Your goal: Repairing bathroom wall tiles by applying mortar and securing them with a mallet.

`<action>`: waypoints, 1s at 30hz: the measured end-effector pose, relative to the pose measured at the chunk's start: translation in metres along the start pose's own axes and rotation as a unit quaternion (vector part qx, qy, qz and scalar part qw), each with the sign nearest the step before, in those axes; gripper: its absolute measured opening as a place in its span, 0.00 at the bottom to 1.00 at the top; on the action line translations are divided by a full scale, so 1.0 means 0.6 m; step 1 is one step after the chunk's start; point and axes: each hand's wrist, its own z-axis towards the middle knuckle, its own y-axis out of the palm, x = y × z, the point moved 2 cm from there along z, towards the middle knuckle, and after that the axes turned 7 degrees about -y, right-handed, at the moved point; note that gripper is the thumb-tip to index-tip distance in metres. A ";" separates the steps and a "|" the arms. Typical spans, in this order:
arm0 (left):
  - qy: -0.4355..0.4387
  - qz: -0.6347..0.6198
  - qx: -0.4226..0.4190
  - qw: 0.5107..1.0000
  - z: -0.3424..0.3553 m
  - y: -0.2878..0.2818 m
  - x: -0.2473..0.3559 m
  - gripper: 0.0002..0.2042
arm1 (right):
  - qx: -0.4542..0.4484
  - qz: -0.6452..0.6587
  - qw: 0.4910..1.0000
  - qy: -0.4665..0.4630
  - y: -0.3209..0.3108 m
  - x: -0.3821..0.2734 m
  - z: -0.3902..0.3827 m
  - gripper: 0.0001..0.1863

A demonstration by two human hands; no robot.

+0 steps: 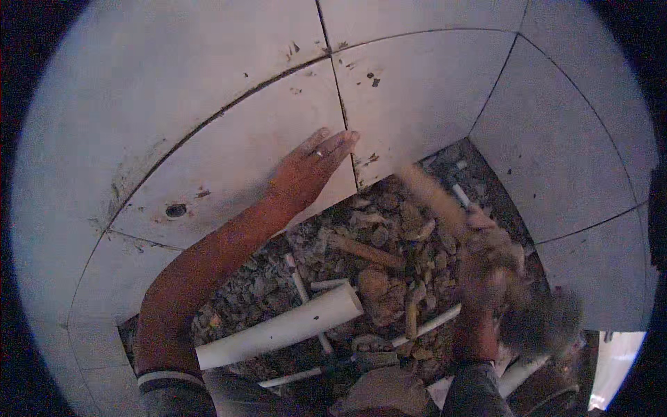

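My left hand (316, 160) lies flat, fingers stretched out, on a white wall tile (278, 118) beside a dark vertical joint; a ring shows on one finger. My right hand (486, 278), blurred by motion, grips a pale wooden-handled tool (434, 194) that reaches up-left toward the tile's lower edge. A blurred dark mass (542, 320) beside that hand is hard to make out. Below the tiles is a bed of broken stone and rubble (379, 215) with white plastic pipes (278, 326) and a rusty brown piece (365, 250) lying in it.
Tiled walls (583, 160) curve around the rubble at left, top and right in the fisheye view. A round dark hole (176, 209) is in a left tile. A grey cloth-like shape (379, 396) shows at the bottom edge, and a bright opening (618, 361) at lower right.
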 end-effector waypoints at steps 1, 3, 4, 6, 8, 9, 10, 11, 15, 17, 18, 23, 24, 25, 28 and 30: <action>0.000 -0.006 0.000 1.000 -0.014 0.004 -0.008 0.29 | -0.034 0.052 0.975 -0.214 0.057 -0.017 0.020 0.08; 0.001 -0.024 0.022 0.999 -0.006 -0.008 -0.005 0.28 | -0.075 0.088 0.894 -0.433 0.097 -0.047 0.028 0.09; 0.008 -0.040 0.029 0.999 0.008 -0.023 0.001 0.27 | -0.072 0.136 0.861 -0.484 0.098 -0.059 0.033 0.09; 0.019 -0.060 0.044 0.997 0.030 -0.037 0.019 0.27 | -0.077 0.177 0.822 -0.536 0.132 -0.086 0.023 0.10; -0.004 -0.052 -0.048 0.997 -0.017 -0.011 -0.005 0.25 | 0.104 0.078 0.960 -0.250 0.232 -0.088 -0.040 0.13; -0.015 -0.041 -0.062 0.997 -0.043 0.007 -0.024 0.25 | -0.072 0.082 0.992 0.069 0.249 -0.093 -0.039 0.13; -0.040 -0.307 -0.014 0.951 0.005 0.016 0.001 0.25 | -0.246 0.019 0.904 0.350 0.214 -0.106 -0.010 0.14; -0.070 -0.531 -0.004 0.845 0.007 0.021 0.002 0.24 | -0.243 0.020 0.904 0.352 0.216 -0.085 -0.024 0.14; -0.105 -0.474 -0.047 0.873 0.010 0.017 -0.004 0.22 | -0.141 0.151 0.978 0.006 0.223 -0.062 -0.052 0.19; 0.016 -0.068 -0.043 0.997 0.005 -0.013 0.001 0.21 | -0.093 0.230 0.967 0.050 0.218 -0.068 -0.055 0.21; 0.016 -0.070 -0.042 0.997 0.010 0.010 0.004 0.21 | -0.107 0.214 0.968 0.080 0.221 -0.066 -0.059 0.20; -0.032 -0.304 0.049 0.951 0.007 0.042 0.006 0.23 | -0.156 0.149 0.956 0.200 0.217 -0.048 -0.090 0.17; -0.030 -0.306 0.052 0.950 0.012 0.033 0.007 0.23 | -0.190 0.172 0.953 0.162 0.195 -0.038 -0.090 0.22; -0.011 -0.245 0.058 0.968 0.007 0.030 0.004 0.24 | -0.222 0.202 0.945 0.127 0.199 -0.040 -0.085 0.27; 0.000 -0.163 0.061 0.985 0.000 0.026 -0.005 0.26 | -0.254 0.114 0.920 0.277 0.223 -0.055 -0.078 0.25; -0.006 -0.147 0.063 0.987 0.002 0.027 -0.003 0.27 | -0.245 0.141 0.908 0.310 0.211 -0.056 -0.088 0.25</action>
